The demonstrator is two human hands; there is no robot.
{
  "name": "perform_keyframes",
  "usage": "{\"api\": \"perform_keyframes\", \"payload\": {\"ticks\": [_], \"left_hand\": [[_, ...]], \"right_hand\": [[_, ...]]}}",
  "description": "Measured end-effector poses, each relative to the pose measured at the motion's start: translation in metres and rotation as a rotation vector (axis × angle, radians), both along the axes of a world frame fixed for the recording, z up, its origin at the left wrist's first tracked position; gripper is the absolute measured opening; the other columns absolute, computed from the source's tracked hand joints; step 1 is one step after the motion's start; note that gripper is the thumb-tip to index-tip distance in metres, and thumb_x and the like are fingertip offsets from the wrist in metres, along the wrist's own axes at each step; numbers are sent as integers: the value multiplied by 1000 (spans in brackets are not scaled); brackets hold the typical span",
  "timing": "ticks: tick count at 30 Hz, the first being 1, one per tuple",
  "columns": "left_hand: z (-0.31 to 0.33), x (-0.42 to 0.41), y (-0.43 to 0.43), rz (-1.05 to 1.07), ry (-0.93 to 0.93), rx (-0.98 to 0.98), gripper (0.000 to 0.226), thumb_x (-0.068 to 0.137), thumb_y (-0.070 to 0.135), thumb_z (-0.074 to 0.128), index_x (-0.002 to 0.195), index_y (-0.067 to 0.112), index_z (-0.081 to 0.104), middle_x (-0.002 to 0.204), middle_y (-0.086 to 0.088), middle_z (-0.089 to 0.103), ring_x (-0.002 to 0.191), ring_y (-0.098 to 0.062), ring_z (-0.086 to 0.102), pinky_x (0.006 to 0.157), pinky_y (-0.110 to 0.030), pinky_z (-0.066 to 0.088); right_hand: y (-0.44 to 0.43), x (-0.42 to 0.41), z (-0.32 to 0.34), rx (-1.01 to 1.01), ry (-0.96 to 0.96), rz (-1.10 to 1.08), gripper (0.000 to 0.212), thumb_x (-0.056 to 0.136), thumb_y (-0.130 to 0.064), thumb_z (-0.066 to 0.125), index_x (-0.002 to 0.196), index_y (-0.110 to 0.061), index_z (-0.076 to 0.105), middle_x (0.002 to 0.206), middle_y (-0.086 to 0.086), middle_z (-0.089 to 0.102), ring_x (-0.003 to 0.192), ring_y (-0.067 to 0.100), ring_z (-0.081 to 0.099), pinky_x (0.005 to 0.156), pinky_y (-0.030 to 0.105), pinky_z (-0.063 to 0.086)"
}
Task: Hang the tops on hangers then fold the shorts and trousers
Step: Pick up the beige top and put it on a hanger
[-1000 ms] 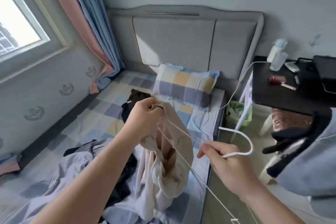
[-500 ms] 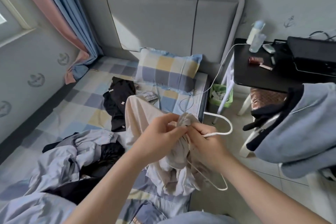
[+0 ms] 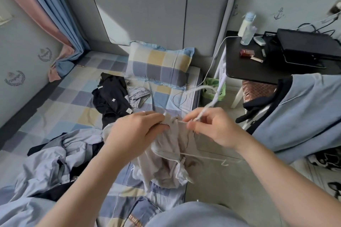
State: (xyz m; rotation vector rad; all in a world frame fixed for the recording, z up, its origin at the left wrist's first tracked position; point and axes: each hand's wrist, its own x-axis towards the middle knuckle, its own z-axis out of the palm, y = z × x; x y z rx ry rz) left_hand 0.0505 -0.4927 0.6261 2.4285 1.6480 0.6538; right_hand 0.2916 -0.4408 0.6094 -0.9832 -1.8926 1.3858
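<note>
Together, left hand (image 3: 136, 131) clutches the beige top (image 3: 166, 155) — right hand (image 3: 212, 128) pinches the white hanger (image 3: 204, 112)

Beige top (image 3: 166, 155): soft matt cloth, creased. Hanger (image 3: 203, 157): thin, smooth, white. Bedsheet (image 3: 73, 101): matt checked cloth. Side table (image 3: 238, 64): smooth black.

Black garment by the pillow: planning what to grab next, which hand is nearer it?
Left. The left hand grips the beige top right beside the black garment; the right hand pinches the white hanger farther right.

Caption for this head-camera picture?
Left hand and right hand fit a beige top onto a white hanger over the bed.
</note>
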Motion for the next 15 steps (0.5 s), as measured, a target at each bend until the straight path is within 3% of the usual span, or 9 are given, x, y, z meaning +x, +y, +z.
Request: {"api": "perform_keyframes", "payload": {"ticks": [4, 7, 10, 15], "left_hand": [[-9, -20, -4, 106, -169, -19, 33, 93, 43, 53, 83, 17, 69, 70, 9, 61, 65, -17, 60, 53, -41, 51], [-14, -10, -8, 119, -162, -29, 24, 97, 34, 63, 80, 17, 66, 66, 8, 59, 61, -18, 58, 51, -41, 50], [-15, 2, -9, 135, -202, -36, 31, 97, 37, 59, 73, 18, 54, 59, 6, 51, 56, -21, 51, 49, -40, 46], [-16, 18, -6, 133, -267, -72, 37, 99, 29, 62, 69, 12, 49, 54, 5, 44, 53, -21, 46, 50, -41, 44]], "right_hand": [[2, 30, -16, -9, -137, -123, 20, 99, -19, 61, 96, -30, 78, 68, -5, 64, 54, -1, 49, 57, 8, 37], [-5, 29, -25, 1, -184, -168, 23, 100, -18, 59, 95, -32, 76, 68, -5, 63, 61, 3, 52, 63, 14, 41], [-9, 19, -27, 50, -197, -154, 23, 100, -17, 58, 96, -31, 75, 77, 1, 67, 73, 17, 60, 75, 25, 47], [-8, 3, -24, 124, -201, -116, 23, 99, -8, 60, 99, -25, 75, 83, -5, 69, 79, 11, 63, 78, 19, 47]]}}
